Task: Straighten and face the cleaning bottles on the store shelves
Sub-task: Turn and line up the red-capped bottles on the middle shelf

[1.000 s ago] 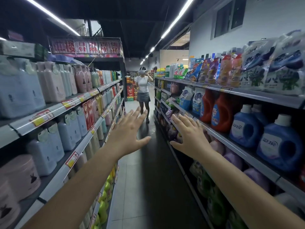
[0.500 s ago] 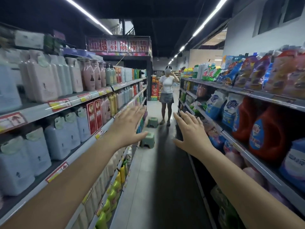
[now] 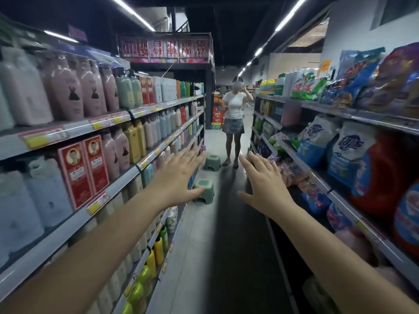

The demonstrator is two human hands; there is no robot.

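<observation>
- Pink bottles (image 3: 68, 94) stand in a row on the upper left shelf (image 3: 74, 130), with green bottles (image 3: 128, 90) next along and pale blue jugs (image 3: 47, 196) a shelf below; on the right, red jugs (image 3: 383, 175) and white-and-blue detergent pouches (image 3: 317, 141) fill the facing shelves.
- Both arms are stretched out over the aisle: the left hand (image 3: 179, 177) and the right hand (image 3: 266, 183) each have fingers straight and spread, holding nothing and touching nothing.
- By the look of it the step in hand is choosing a section, since neither hand is yet at a shelf.
- To do it well, the person would probably bring one hand to a bottle's shoulder and the other to its base, turn the label to the aisle, then draw it level with the shelf edge.
- Tall, narrow bottles stand close together and are likely to knock a neighbour when turned, so a slow twist suits them better than a shove.
- Soft pouches will likely slump and need propping rather than turning.
- Two green step stools (image 3: 204, 190) sit on the floor ahead, near the left shelving, and could trip a walker looking sideways.
- Another person (image 3: 234, 116) stands further down the aisle, partly blocking it.
- Red boxes (image 3: 84, 171) sit among the bottles on the left middle shelf.
</observation>
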